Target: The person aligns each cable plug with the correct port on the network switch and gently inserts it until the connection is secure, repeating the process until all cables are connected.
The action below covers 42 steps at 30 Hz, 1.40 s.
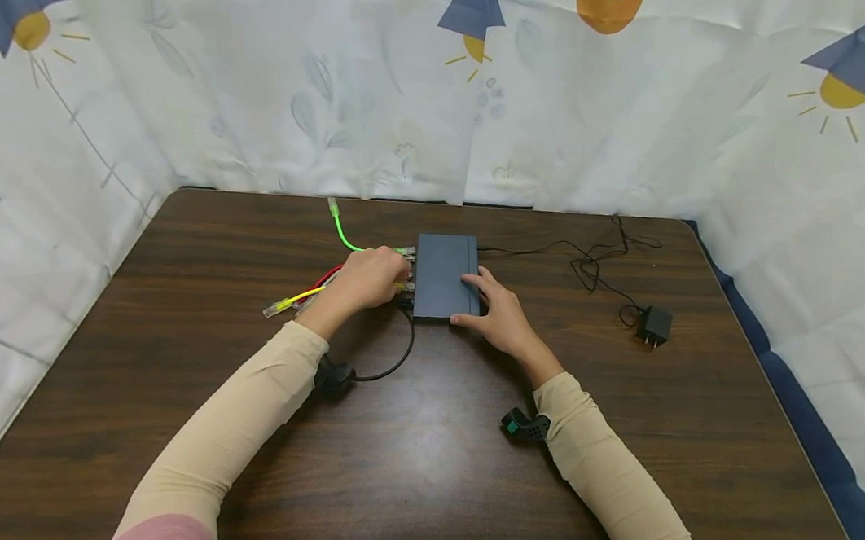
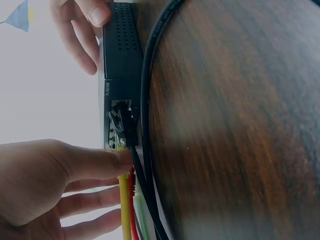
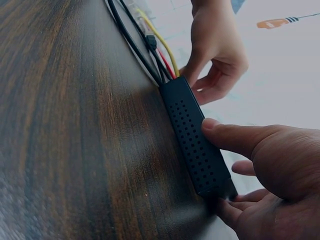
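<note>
A flat dark network switch (image 1: pixel 443 276) lies on the table with several network cables plugged into its left side. My left hand (image 1: pixel 370 280) is at those ports; in the left wrist view its thumb (image 2: pixel 107 164) crosses the yellow cable (image 2: pixel 125 205). It pinches a cable close to its plug, though which one is partly hidden by the fingers. Beside the thumb, a black cable (image 2: pixel 137 162) runs into the nearest port. My right hand (image 1: pixel 497 315) grips the switch's right end, thumb on the near edge and fingers over the right side, as the right wrist view also shows.
A green cable (image 1: pixel 341 230) curves toward the back edge, its free plug up. The yellow cable's loose end (image 1: pixel 276 308) lies left. A thin black cord runs right from the switch to a power adapter (image 1: pixel 654 326). Patterned curtains (image 1: pixel 394 92) surround the table (image 1: pixel 429 482).
</note>
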Tool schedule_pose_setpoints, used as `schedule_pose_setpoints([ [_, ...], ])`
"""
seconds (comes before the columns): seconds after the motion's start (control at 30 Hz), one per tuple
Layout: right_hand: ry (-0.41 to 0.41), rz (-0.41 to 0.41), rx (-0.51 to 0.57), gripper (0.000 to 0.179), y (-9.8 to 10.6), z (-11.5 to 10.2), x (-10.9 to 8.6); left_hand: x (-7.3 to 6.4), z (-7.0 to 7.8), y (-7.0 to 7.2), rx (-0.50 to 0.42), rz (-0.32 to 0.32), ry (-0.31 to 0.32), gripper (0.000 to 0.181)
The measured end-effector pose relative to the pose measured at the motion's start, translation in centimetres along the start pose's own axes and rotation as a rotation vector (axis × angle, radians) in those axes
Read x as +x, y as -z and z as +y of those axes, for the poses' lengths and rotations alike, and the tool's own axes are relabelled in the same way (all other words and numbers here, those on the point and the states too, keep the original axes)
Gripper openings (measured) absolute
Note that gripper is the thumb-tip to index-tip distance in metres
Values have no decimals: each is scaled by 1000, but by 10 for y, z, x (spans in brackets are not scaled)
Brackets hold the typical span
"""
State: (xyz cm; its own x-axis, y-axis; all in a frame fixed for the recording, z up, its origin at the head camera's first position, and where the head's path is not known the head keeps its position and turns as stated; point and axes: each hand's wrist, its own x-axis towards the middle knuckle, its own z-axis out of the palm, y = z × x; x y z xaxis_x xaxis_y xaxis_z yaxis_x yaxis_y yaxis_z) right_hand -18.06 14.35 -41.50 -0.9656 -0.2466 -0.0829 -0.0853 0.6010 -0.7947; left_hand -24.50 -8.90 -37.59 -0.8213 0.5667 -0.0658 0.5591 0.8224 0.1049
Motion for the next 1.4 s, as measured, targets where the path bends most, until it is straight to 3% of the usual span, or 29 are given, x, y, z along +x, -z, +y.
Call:
schedule_pose_setpoints([
  [0.43, -3, -1, -16, 74, 0, 0, 0, 3, 2, 0, -11, -20, -11, 7],
  [0.67, -4, -2, -22, 74, -1, 0, 1, 6, 5, 1, -6, -49, -19, 14],
  [0.93, -7, -4, -38, 73, 0, 0, 1, 7, 8, 1, -2, -40, -39, 25],
  [1.1, -8, -4, -41, 72, 0, 0, 1, 8, 7, 0, -5, -34, -41, 21],
  [1.3, -11, -9, -20, 73, 1, 0, 0, 5, 1, -2, -47, -41, -7, 1],
  [1.4, -11, -11, -20, 73, 1, 2, 0, 3, -4, -3, -69, -42, -4, 5],
])
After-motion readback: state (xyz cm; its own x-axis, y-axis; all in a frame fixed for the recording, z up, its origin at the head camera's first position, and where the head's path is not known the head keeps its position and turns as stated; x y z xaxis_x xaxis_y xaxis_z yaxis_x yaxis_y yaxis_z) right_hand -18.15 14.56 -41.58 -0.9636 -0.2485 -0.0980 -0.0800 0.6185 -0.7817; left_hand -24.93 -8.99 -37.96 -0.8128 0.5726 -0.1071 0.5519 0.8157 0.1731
